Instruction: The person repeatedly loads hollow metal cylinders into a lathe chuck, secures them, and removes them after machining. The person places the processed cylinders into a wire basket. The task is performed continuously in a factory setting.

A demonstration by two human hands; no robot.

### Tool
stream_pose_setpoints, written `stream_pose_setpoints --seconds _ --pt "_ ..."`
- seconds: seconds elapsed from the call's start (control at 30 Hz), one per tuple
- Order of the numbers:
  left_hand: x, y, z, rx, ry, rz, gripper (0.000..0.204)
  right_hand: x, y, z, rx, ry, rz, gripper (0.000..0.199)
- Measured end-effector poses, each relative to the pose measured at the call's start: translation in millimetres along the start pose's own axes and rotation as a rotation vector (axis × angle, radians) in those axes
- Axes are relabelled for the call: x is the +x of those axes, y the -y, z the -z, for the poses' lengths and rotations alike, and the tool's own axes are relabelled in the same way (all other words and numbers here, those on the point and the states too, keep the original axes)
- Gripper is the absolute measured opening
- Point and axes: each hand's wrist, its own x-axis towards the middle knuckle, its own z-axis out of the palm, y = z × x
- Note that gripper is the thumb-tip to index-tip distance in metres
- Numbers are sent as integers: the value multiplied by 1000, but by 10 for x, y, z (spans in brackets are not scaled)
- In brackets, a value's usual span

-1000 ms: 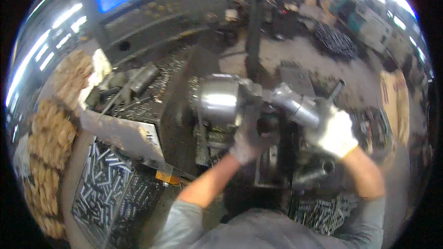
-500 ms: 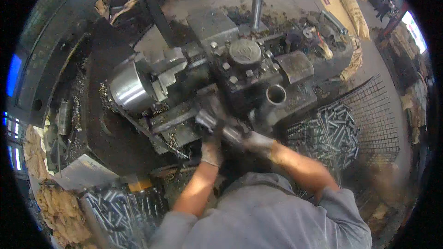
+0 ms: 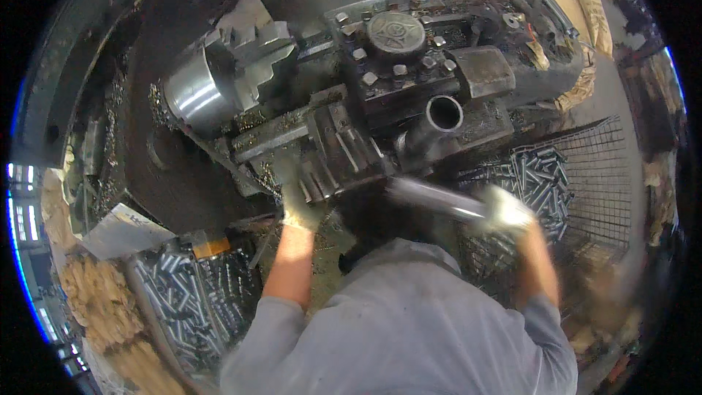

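My right hand (image 3: 508,211), in a pale glove, is closed round one end of a metal tube (image 3: 439,197), smeared by motion. The tube slants up and left from the hand, over the front of a lathe. My left hand (image 3: 301,208), gloved too, is beside the near edge of the lathe's ribbed slide (image 3: 344,146); its fingers are blurred and partly lost against the metal. Up and left of that hand is a shiny chuck (image 3: 197,91) with stepped jaws (image 3: 259,55). An upright hollow pipe (image 3: 431,128) rises behind the held tube.
A bolted tool post (image 3: 395,33) stands behind the slide. To the right, a wire mesh basket (image 3: 599,183) holds several short metal pins (image 3: 542,179). More metal pins (image 3: 175,285) fill a tray at the lower left. A paper sack (image 3: 578,0) lies at the far right.
My hands have moved apart. The right hand has swung right with the tube, and the left has shifted left along the slide's near edge. The whole view has shifted slightly.
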Motion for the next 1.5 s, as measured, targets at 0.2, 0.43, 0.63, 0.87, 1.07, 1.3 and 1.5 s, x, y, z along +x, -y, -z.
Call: stream_pose_setpoints --seconds 0.2,0.43,0.63,0.87,1.07,1.3,1.5 --pt "-276 -658 61 45 -14 -43 62 -973 -1439 57 -436 -520 -530 66" --pt "-528 -1481 -84 605 91 -450 85 668 571 318 163 -769 334 56" --pt "-861 -1210 -47 568 276 -479 94 564 1691 285 72 -738 898 30" --pt "-641 -270 197 -33 7 27 47 1076 2151 -584 -255 -532 448 71" --pt "-159 -400 586 54 -59 -67 53 1564 1990 -331 -111 -603 397 44" --pt "-84 -133 -166 765 62 -663 50 1146 2517 -3 585 -2 346 75" --pt "1099 -157 566 1831 197 -624 45 625 2445 477 327 -171 632 81"
